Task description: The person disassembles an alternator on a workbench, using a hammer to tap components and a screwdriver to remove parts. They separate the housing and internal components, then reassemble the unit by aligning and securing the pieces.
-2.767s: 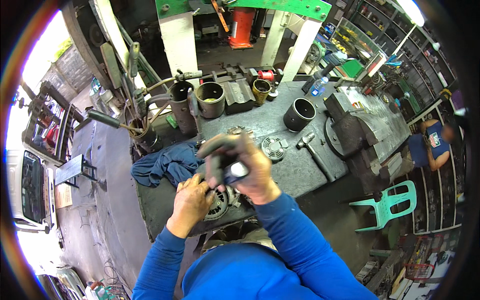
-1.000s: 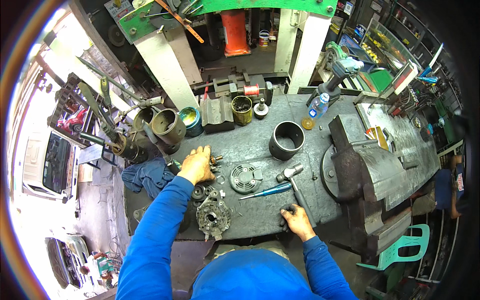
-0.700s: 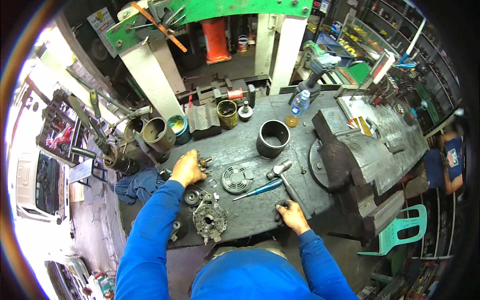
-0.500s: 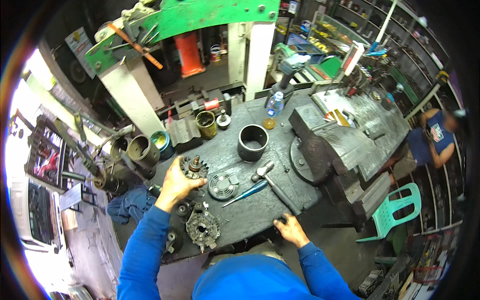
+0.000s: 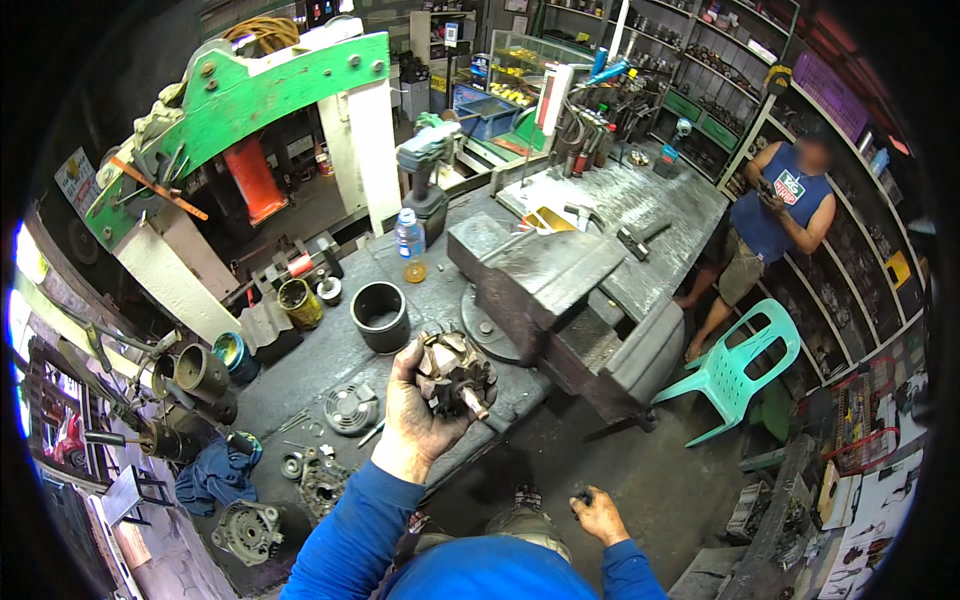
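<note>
My left hand (image 5: 408, 430) grips an alternator rotor (image 5: 458, 372), lifted over the bench's near edge, with its shaft pointing down to the right. My right hand (image 5: 603, 517) hangs beside my body off the bench. Its fingers are curled around something small and dark that I cannot make out. Left of the rotor lies a round grey alternator cover (image 5: 351, 409). Nearer to me are an alternator end frame (image 5: 322, 484) and a metal alternator housing (image 5: 248, 532). A short stretch of the screwdriver (image 5: 371, 433) shows beside my left wrist; the rotor and hand hide the hammer.
A large vise (image 5: 540, 290) stands right of the rotor. A dark hollow cylinder (image 5: 380, 316), a bottle (image 5: 411, 245) and a cordless impact wrench (image 5: 425, 165) are farther back. A green plastic chair (image 5: 735, 375) and a person in a blue sleeveless shirt (image 5: 785, 205) are at right.
My left hand has lifted the rotor from the bench's left side and carried it right. My right hand has left the bench edge. The view has turned to the right.
</note>
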Tool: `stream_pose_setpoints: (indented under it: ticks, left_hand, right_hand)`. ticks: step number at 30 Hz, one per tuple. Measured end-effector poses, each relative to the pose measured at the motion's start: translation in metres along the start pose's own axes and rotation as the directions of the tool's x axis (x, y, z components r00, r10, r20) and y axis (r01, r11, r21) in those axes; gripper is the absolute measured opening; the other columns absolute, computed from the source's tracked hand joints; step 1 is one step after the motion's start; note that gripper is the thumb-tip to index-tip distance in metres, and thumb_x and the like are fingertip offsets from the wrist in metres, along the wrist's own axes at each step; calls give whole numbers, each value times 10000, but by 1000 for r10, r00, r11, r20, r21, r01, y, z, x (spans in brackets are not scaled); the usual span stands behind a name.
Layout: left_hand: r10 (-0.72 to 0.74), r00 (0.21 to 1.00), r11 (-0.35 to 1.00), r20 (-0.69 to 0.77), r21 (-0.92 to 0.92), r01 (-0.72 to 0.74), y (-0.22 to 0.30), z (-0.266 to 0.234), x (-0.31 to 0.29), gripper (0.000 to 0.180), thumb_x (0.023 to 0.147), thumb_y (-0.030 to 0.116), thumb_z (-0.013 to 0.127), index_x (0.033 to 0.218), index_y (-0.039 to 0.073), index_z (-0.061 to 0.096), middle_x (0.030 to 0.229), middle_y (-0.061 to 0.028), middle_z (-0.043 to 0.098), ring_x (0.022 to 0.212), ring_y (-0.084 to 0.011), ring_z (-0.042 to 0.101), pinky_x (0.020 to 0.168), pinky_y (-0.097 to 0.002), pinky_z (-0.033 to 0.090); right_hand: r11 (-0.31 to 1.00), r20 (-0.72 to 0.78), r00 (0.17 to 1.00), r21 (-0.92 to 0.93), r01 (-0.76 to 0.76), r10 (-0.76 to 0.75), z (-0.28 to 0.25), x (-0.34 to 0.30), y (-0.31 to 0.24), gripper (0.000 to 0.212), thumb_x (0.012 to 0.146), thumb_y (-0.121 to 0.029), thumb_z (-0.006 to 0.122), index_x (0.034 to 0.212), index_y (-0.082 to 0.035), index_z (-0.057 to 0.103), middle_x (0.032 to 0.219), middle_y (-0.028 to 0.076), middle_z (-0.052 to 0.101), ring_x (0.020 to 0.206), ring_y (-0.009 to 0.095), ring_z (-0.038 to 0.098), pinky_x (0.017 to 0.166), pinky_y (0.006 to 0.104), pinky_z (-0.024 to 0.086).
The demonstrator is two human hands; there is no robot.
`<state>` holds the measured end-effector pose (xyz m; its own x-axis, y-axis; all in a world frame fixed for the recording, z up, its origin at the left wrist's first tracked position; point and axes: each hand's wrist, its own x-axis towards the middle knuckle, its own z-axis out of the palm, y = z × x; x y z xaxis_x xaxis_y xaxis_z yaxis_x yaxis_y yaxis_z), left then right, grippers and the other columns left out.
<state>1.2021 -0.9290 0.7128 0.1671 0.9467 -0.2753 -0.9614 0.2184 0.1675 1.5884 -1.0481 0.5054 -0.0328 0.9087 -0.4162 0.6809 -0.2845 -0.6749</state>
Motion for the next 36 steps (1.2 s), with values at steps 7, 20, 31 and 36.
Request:
stream_pose_setpoints:
  ticks: [7, 20, 31, 36]
  left_hand:
    - [106, 981, 993, -163, -27, -111, -98, 31, 44, 532, 906, 574, 695, 1240, 161, 701, 1198, -109, 720, 1151, -353, 666, 1068, -594, 510]
    - [516, 815, 844, -263, -5, -536, -139, -15, 4, 375, 963, 430, 653, 1111, 94, 729, 1086, -108, 771, 998, -301, 723, 934, -455, 584]
    - [661, 640, 697, -392, 6, -717, -70, -79, -86, 367, 948, 436, 679, 1107, 106, 708, 1046, -84, 753, 959, -290, 720, 880, -461, 596]
    - [624, 719, 745, -307, -45, -665, -28, -80, -102, 323, 942, 378, 716, 1110, 102, 701, 1046, -74, 749, 993, -274, 713, 868, -444, 583]
  right_hand:
    - [941, 14, 943, -51, 334, -333, -106, 20, -59, 314, 936, -221, 737, 1118, 34, 723, 977, 192, 772, 845, 276, 747, 793, 380, 582]
    - [314, -45, 316, 43, 948, -948, -71, 62, -263, 401, 862, -214, 782, 1161, 24, 663, 1059, 212, 684, 949, 400, 684, 836, 462, 585]
    - [203, 89, 187, 218, 955, -978, 47, 27, -320, 411, 699, -214, 838, 1008, 13, 689, 904, 180, 668, 840, 371, 679, 757, 449, 580]
    - [298, 104, 284, 177, 938, -953, 32, 18, -313, 614, 781, -209, 858, 1306, 5, 621, 1120, 182, 670, 925, 345, 685, 824, 412, 586]
